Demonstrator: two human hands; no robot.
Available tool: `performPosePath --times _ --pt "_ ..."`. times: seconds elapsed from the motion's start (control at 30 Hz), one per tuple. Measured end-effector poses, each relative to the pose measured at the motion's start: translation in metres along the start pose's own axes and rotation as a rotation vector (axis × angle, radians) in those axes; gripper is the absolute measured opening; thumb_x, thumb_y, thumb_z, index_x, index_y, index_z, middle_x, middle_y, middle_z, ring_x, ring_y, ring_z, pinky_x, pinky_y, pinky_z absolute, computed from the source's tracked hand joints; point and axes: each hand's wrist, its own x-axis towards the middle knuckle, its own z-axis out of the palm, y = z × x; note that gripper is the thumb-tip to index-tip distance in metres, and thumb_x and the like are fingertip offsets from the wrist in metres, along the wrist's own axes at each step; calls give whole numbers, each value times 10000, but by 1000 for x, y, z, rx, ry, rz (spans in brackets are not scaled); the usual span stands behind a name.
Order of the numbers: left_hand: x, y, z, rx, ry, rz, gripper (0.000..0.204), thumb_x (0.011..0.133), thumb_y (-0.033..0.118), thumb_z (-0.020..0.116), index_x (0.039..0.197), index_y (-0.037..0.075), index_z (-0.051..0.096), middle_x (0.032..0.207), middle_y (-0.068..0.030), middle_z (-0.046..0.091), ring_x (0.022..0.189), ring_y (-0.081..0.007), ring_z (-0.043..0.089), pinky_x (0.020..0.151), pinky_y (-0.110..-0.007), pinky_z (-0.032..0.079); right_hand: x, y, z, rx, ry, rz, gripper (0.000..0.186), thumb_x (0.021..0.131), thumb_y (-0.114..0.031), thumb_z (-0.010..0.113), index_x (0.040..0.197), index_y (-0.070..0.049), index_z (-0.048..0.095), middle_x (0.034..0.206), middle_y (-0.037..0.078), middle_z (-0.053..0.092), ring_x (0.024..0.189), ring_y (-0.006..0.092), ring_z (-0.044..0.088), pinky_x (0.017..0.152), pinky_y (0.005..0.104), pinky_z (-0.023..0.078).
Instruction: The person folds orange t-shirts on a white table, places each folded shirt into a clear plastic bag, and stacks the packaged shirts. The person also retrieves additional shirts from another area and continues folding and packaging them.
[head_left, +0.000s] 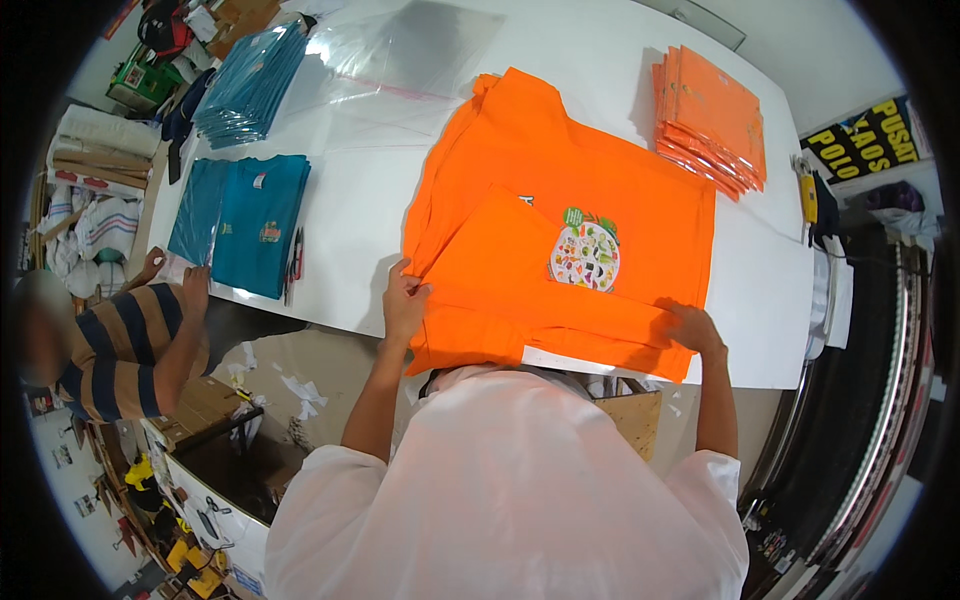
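An orange t-shirt with a round multicoloured print lies spread on the white table, its lower part folded upward. My left hand pinches the folded cloth at its left edge. My right hand presses and grips the fold at the right, near the table's front edge. More orange cloth lies under the top shirt.
A stack of bagged orange shirts sits at the back right. Clear plastic bags lie at the back centre, bagged teal shirts at back left, teal shirts and pens at left. A person in a striped shirt stands left.
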Motion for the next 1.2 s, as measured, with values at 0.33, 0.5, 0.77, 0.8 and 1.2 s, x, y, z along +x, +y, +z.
performPosePath --times 0.33,0.5,0.77,0.8,1.2 --pt "11 36 12 154 -1 30 594 977 146 680 1504 14 439 788 -52 618 733 -136 573 698 -314 489 -46 72 69 1095 565 257 488 956 -104 647 1434 -51 563 875 60 700 767 121 644 681 278 533" --pt "24 36 35 199 9 74 501 1003 154 659 1457 25 492 707 -51 549 656 -157 517 641 -349 454 -46 86 97 1183 609 315 488 985 -107 664 1446 -74 510 882 27 649 805 94 583 699 260 470" --pt "22 13 41 308 79 166 402 1034 200 634 1390 32 554 704 -68 559 639 -202 535 634 -383 455 -48 57 87 884 812 436 447 1007 -203 664 1424 -100 541 858 43 648 804 133 624 713 301 496" --pt "23 12 41 342 86 164 400 1038 210 629 1389 33 556 713 -70 568 648 -208 544 638 -387 459 -50 54 89 917 797 443 394 1011 -201 658 1387 -98 598 909 61 674 866 148 637 770 307 507" --pt "16 13 44 440 207 354 367 1062 243 583 1385 67 585 792 -101 622 724 -262 619 669 -408 495 -28 45 98 552 1087 290 204 1010 -151 648 1166 -57 739 1123 117 725 995 295 713 834 362 561"
